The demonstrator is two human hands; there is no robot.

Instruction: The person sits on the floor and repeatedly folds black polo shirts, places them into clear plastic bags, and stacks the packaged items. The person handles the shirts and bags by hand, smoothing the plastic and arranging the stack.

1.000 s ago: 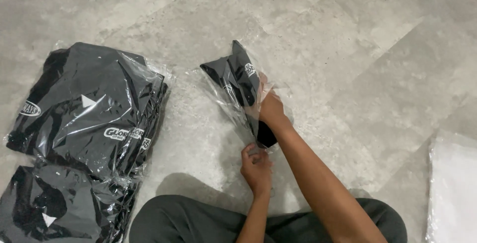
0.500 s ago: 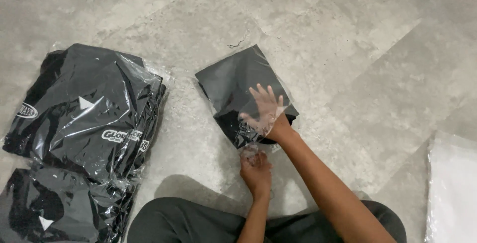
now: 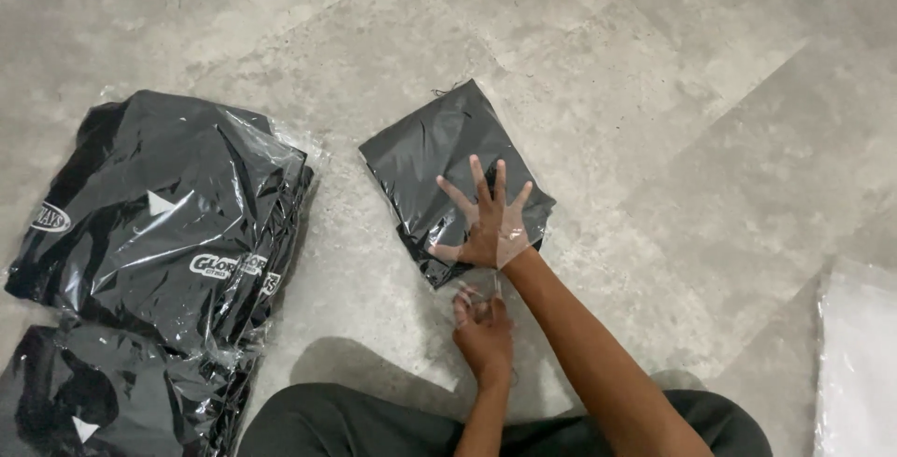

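Keep your right hand point(image 3: 486, 223) spread flat inside the clear bag point(image 3: 509, 233), pressing the folded black garment point(image 3: 439, 153); your left hand point(image 3: 481, 321) pinches the bag's mouth just below it.

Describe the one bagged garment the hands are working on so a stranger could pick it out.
On the grey stone floor, right of the stacked bagged black garments, one black folded garment in a clear bag lies alone. The right hand presses flat on it; the left hand pinches its open end.

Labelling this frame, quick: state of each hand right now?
Left hand: closed, pinching the clear bag at its open end.
Right hand: open, fingers spread flat on the folded black garment.
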